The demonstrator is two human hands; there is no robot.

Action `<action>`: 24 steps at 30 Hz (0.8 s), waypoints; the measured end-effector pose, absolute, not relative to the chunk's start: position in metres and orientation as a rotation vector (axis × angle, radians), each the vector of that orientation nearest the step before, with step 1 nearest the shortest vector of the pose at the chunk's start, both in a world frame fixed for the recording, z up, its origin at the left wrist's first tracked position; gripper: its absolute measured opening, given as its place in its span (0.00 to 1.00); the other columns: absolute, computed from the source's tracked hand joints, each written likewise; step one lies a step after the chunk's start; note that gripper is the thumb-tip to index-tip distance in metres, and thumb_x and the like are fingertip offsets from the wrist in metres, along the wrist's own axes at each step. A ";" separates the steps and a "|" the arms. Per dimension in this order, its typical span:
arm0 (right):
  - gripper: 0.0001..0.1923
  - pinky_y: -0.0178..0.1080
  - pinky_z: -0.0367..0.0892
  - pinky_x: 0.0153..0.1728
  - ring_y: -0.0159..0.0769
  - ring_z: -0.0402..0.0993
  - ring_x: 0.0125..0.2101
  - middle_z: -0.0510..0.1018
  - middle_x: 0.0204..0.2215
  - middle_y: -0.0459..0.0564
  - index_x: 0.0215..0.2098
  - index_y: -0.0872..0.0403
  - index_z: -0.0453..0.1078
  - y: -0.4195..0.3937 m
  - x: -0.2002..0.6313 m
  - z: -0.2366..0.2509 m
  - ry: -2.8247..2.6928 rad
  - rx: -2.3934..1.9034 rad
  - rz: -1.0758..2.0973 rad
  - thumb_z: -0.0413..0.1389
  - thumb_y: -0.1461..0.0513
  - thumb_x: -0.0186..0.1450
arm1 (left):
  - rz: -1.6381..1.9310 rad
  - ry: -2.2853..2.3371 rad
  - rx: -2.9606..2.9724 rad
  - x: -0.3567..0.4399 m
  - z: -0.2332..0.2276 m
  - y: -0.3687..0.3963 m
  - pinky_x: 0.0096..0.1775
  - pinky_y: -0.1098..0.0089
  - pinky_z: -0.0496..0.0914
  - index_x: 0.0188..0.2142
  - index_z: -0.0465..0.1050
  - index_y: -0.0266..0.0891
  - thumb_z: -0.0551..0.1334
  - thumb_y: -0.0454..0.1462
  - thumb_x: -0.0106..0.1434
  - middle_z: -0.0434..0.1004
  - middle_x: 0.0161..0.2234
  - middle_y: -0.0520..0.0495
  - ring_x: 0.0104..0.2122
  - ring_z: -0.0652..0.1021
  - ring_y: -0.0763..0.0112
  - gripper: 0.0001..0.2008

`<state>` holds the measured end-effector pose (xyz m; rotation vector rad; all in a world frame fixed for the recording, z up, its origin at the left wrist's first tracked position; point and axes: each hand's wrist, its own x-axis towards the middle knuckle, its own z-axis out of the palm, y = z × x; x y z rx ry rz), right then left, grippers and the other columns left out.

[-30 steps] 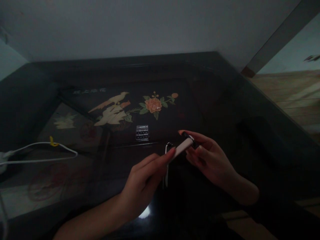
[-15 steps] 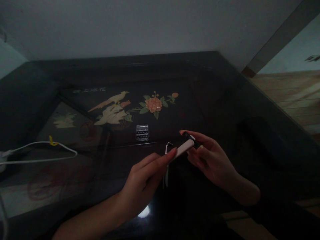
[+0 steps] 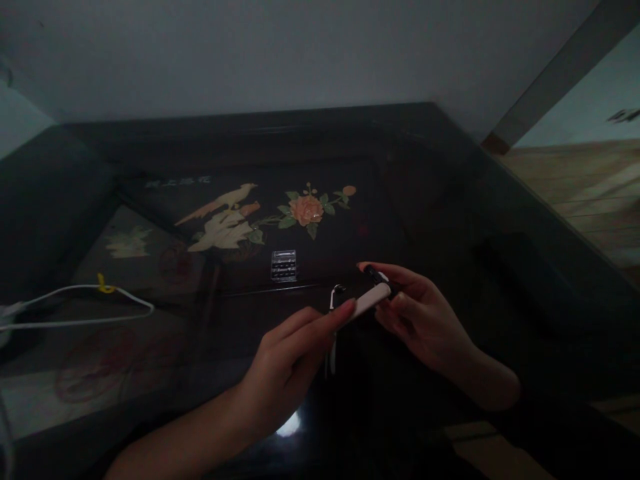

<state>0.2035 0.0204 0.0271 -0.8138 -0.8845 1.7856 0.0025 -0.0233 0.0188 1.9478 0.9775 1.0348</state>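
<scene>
Dim room, pale wall behind; a dark glossy surface with an inlaid bird-and-flower picture fills the view. A small pale stick-shaped object is held above the surface, just in front of centre, between both hands. The left hand reaches in from below, its fingers closed on the near end of the stick. The right hand holds the far end, fingers curled around it and around a small dark part at that end; what this part is cannot be told in the low light. A thin white cord hangs from near the stick. A small clear ridged piece lies on the surface just beyond the hands. A white cable with a yellow tie lies well apart at the left. Wooden floor shows at the right.
</scene>
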 end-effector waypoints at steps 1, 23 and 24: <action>0.19 0.28 0.45 0.14 0.19 0.49 0.14 0.62 0.17 0.37 0.43 0.48 0.79 0.021 0.204 0.027 -0.888 -0.821 1.778 0.69 0.56 0.52 | 1.022 0.985 1.954 0.002 0.019 -0.023 0.29 0.79 0.67 0.63 0.60 0.49 0.53 0.25 0.67 0.69 0.34 0.52 0.29 0.70 0.78 0.28; 0.17 0.28 0.47 0.13 0.20 0.52 0.14 0.65 0.18 0.38 0.42 0.49 0.79 0.023 0.206 0.025 -0.917 -0.897 1.696 0.68 0.61 0.53 | 1.013 0.986 1.937 0.002 0.021 -0.020 0.29 0.79 0.68 0.61 0.64 0.46 0.53 0.25 0.67 0.72 0.33 0.51 0.28 0.71 0.78 0.26; 0.17 0.28 0.47 0.13 0.20 0.52 0.14 0.65 0.18 0.38 0.42 0.49 0.79 0.024 0.206 0.025 -0.916 -0.889 1.703 0.68 0.61 0.53 | 1.010 1.009 1.914 0.002 0.021 -0.020 0.29 0.79 0.68 0.61 0.65 0.46 0.54 0.26 0.67 0.73 0.33 0.50 0.28 0.72 0.77 0.25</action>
